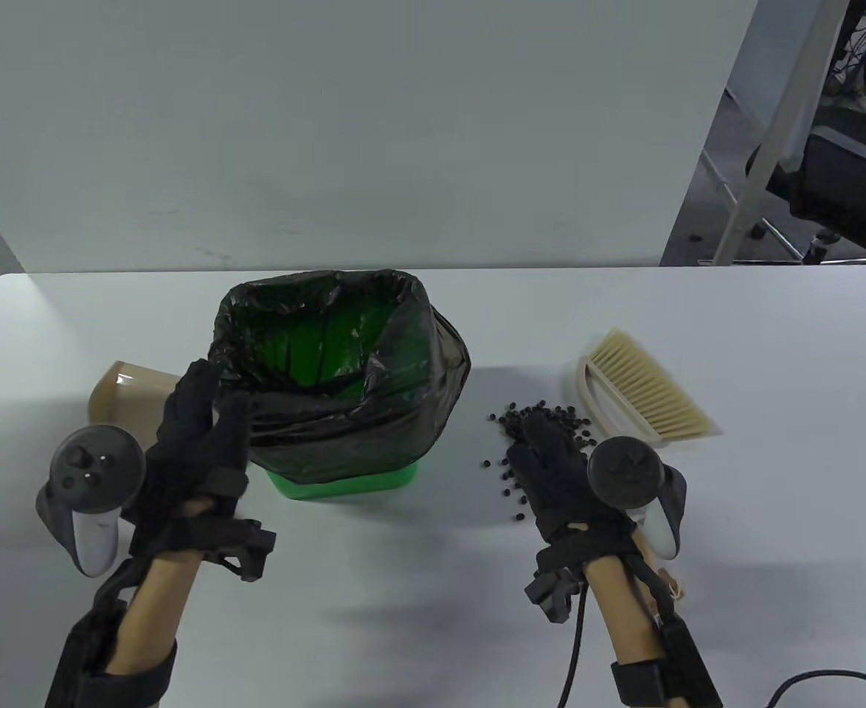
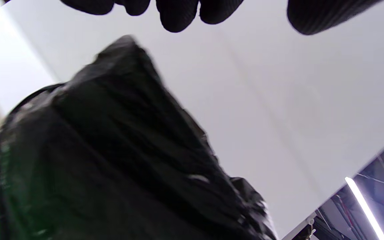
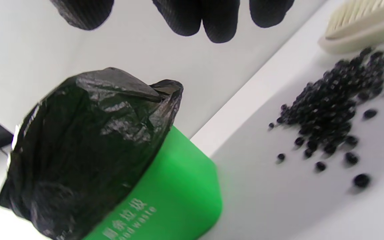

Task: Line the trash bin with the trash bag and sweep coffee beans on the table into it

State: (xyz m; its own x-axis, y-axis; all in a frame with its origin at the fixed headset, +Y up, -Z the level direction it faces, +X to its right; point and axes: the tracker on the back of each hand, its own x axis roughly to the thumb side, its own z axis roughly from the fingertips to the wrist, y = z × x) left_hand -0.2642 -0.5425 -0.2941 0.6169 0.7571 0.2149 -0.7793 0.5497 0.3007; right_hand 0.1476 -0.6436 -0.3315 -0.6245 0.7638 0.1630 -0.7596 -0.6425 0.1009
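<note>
place: probably lab/office | white table [image 1: 772,310], backdrop panel [image 1: 403,110] | office chair [image 1: 846,177] (dim, right)

The trash bag [image 2: 112,160] shows only as a blur in the left wrist view, cut off at the bottom edge. The left hand [image 1: 197,450] hides part of a beige object [image 1: 127,387]. The right hand [image 1: 558,472] covers some coffee beans [image 1: 544,417].
</note>
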